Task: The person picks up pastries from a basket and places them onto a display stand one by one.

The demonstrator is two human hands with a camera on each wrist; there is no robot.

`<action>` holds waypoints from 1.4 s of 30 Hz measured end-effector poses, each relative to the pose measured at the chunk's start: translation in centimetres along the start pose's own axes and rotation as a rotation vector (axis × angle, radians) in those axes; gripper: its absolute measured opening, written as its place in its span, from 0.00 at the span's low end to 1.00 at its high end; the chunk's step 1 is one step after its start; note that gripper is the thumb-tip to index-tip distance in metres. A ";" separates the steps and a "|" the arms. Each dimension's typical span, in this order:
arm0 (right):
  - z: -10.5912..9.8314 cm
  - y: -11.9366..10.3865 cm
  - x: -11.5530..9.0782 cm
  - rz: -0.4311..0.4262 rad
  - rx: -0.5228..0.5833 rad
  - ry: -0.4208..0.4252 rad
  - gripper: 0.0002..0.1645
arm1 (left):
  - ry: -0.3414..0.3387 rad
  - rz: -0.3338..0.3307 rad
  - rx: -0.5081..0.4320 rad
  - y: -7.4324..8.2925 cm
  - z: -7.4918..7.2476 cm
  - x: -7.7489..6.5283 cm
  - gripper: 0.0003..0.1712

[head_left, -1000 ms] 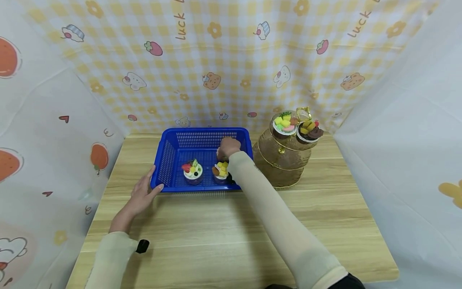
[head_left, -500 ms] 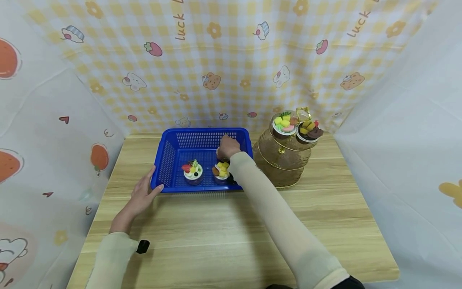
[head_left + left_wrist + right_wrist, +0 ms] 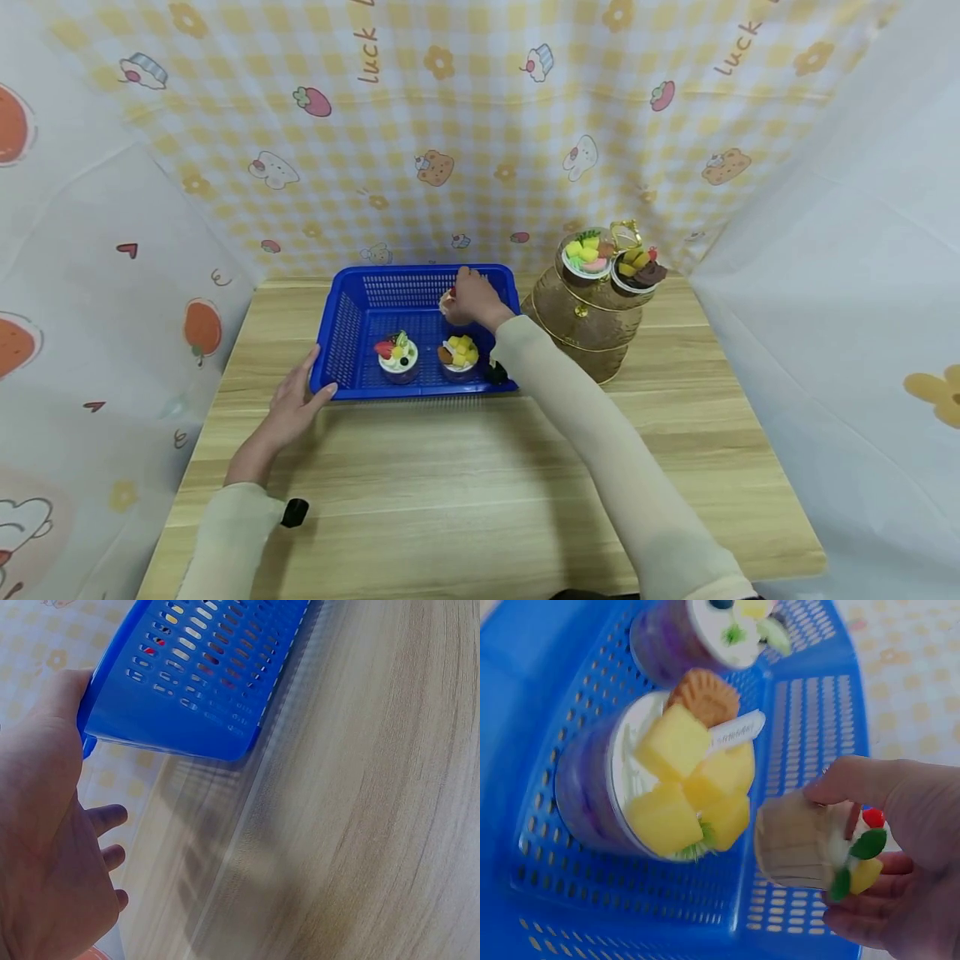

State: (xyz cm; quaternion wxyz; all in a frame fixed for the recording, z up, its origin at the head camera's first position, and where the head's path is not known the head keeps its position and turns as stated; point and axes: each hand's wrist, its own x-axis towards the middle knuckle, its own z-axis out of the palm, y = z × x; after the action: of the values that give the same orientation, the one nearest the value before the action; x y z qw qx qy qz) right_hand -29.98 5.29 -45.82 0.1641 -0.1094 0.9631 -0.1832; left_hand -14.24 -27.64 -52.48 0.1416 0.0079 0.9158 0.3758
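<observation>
My left hand [image 3: 294, 404] rests at the front left corner of a blue plastic basket [image 3: 327, 333]. In the left wrist view its thumb touches the rim, while several other fingers hang apart from the basket wall. My right hand [image 3: 900, 847] grips a small cupcake [image 3: 799, 840] in a beige case, tilted over on its side. Red, green and yellow toppings show beneath the palm. Two clear dessert cups stand in the basket's front half: one with yellow cubes and a biscuit [image 3: 457, 353], the other with strawberry and white cream [image 3: 398, 357].
Right of the basket stands a tiered stand [image 3: 588, 321] with gold rims and handle. On its top tier sit a fruit-topped cup [image 3: 587, 257] and a chocolate one [image 3: 636, 272]. A wooden table [image 3: 450, 500] carries everything, with a checked curtain [image 3: 450, 108] behind.
My right hand has shifted up a little with the cupcake, which now shows at its left side. The yellow-cube cup is less covered by the sleeve. My left hand stays put.
</observation>
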 end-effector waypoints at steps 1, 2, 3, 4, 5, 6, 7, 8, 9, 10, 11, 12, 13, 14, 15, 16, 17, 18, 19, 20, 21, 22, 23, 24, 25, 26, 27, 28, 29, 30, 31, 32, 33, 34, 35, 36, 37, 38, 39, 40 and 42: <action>-0.1 0.1 -0.1 -0.017 0.004 0.018 0.44 | -0.002 -0.001 -0.002 0.0 0.0 0.0 0.48; -0.1 0.1 -0.3 -0.032 0.019 0.035 0.42 | -0.004 -0.003 -0.002 0.0 0.0 0.0 0.48; -0.1 0.2 -0.6 -0.044 0.046 0.057 0.39 | -0.006 -0.004 -0.002 0.0 0.0 0.0 0.48; -0.1 0.3 -0.9 -0.058 0.078 0.078 0.39 | -0.008 -0.005 -0.001 0.0 0.0 0.1 0.48; -0.1 0.4 -1.2 -0.069 0.113 0.099 0.38 | -0.009 -0.004 0.000 -0.1 0.0 0.1 0.48; -0.1 0.5 -1.6 -0.079 0.146 0.121 0.39 | -0.010 -0.005 0.001 -0.1 0.0 0.1 0.48; -0.1 0.7 -1.9 -0.087 0.186 0.142 0.39 | -0.011 -0.006 0.002 0.0 0.0 0.1 0.48; 0.0 0.8 -2.3 -0.091 0.228 0.161 0.41 | -0.011 -0.008 0.005 0.0 0.1 0.1 0.48; 0.0 0.9 -2.7 -0.094 0.259 0.182 0.43 | -0.010 -0.008 0.008 0.0 0.1 0.2 0.48; 0.0 1.0 -3.2 -0.095 0.291 0.202 0.44 | -0.010 -0.009 0.010 0.0 0.1 0.2 0.48; 0.0 1.2 -3.7 -0.098 0.318 0.224 0.45 | -0.010 -0.010 0.012 0.0 0.1 0.2 0.48; 0.0 1.3 -4.2 -0.102 0.335 0.248 0.45 | -0.010 -0.012 0.014 0.0 0.1 0.2 0.48; 0.0 1.5 -4.7 -0.108 0.352 0.276 0.45 | -0.010 -0.013 0.016 0.0 0.1 0.2 0.48; -0.1 1.6 -5.3 -0.116 0.358 0.302 0.44 | -0.009 -0.012 0.017 0.0 0.1 0.2 0.48; -0.1 1.8 -5.8 -0.123 0.362 0.325 0.44 | -0.009 -0.010 0.017 0.0 0.1 0.2 0.48; -0.3 2.0 -6.4 -0.133 0.370 0.347 0.43 | -0.009 -0.009 0.017 0.0 0.0 0.2 0.48; -0.4 2.2 -7.0 -0.142 0.369 0.369 0.43 | -0.008 -0.006 0.017 0.0 0.0 0.2 0.48; -0.6 2.3 -7.7 -0.149 0.372 0.385 0.42 | -0.007 -0.004 0.015 0.0 0.0 0.2 0.48; -0.7 2.5 -8.3 -0.153 0.378 0.400 0.42 | -0.005 -0.002 0.015 0.0 0.0 0.2 0.48; -0.8 2.7 -8.9 -0.149 0.389 0.409 0.42 | -0.005 0.000 0.013 0.0 0.0 0.2 0.48; -1.0 2.9 -9.5 -0.145 0.396 0.419 0.42 | -0.006 0.000 0.012 0.0 0.0 0.2 0.48; -1.1 3.2 -10.0 -0.138 0.404 0.429 0.42 | -0.006 0.000 0.011 0.0 0.0 0.2 0.48; -1.1 3.4 -10.5 -0.128 0.408 0.437 0.42 | -0.007 0.000 0.011 0.0 0.0 0.2 0.48; -1.1 3.7 -11.1 -0.116 0.414 0.442 0.42 | -0.009 0.000 0.011 0.1 0.0 0.2 0.48; -1.1 4.0 -11.6 -0.104 0.423 0.448 0.41 | -0.010 0.000 0.010 0.1 0.0 0.1 0.48; -1.1 4.3 -12.1 -0.092 0.435 0.454 0.41 | -0.011 0.000 0.009 0.1 0.0 0.1 0.48; -1.1 4.6 -12.6 -0.082 0.444 0.464 0.42 | -0.011 -0.001 0.009 0.1 0.0 0.1 0.48; -1.0 5.0 -13.1 -0.068 0.461 0.474 0.42 | -0.011 -0.001 0.008 0.0 0.0 0.1 0.48; -1.1 5.3 -13.7 -0.053 0.480 0.484 0.42 | -0.012 -0.001 0.007 0.0 0.1 0.1 0.48; -1.1 5.6 -14.3 -0.039 0.500 0.498 0.42 | -0.012 -0.001 0.005 0.0 0.1 0.1 0.48; -1.1 6.0 -14.8 -0.026 0.519 0.515 0.41 | -0.013 -0.002 0.004 0.0 0.1 0.1 0.48; -1.1 6.4 -15.3 -0.011 0.534 0.533 0.41 | -0.013 -0.004 0.003 0.0 0.2 0.0 0.48; -1.0 6.8 -15.8 0.006 0.549 0.550 0.41 | -0.013 -0.004 0.002 0.0 0.2 0.1 0.48; -1.0 7.3 -16.4 0.027 0.563 0.567 0.40 | -0.014 -0.003 0.001 0.0 0.2 0.1 0.48; -1.0 7.6 -16.9 0.045 0.580 0.584 0.40 | -0.016 -0.004 0.000 0.1 0.2 0.1 0.48; -0.9 8.1 -17.3 0.064 0.594 0.605 0.39 | -0.017 -0.004 -0.001 0.1 0.2 0.1 0.48; -0.9 8.5 -17.6 0.083 0.603 0.624 0.39 | -0.018 -0.001 -0.001 0.2 0.2 0.0 0.48; -0.8 8.8 -17.9 0.101 0.613 0.643 0.39 | -0.020 0.000 -0.001 0.2 0.2 0.0 0.48; -0.8 9.2 -18.1 0.115 0.619 0.662 0.39 | -0.019 0.004 0.000 0.2 0.2 0.0 0.47; -0.7 9.5 -18.2 0.123 0.622 0.682 0.39 | -0.018 0.006 0.000 0.3 0.2 0.0 0.47; -0.6 10.0 -18.1 0.131 0.614 0.723 0.39 | -0.015 0.012 0.002 0.2 0.2 0.1 0.47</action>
State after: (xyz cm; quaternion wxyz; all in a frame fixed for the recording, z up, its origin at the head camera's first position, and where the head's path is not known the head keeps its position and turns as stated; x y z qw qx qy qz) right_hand -15.01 19.50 -44.14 -0.1453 0.0758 0.8648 -0.4746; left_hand -14.29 -27.34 -52.44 0.1461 0.0165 0.9151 0.3754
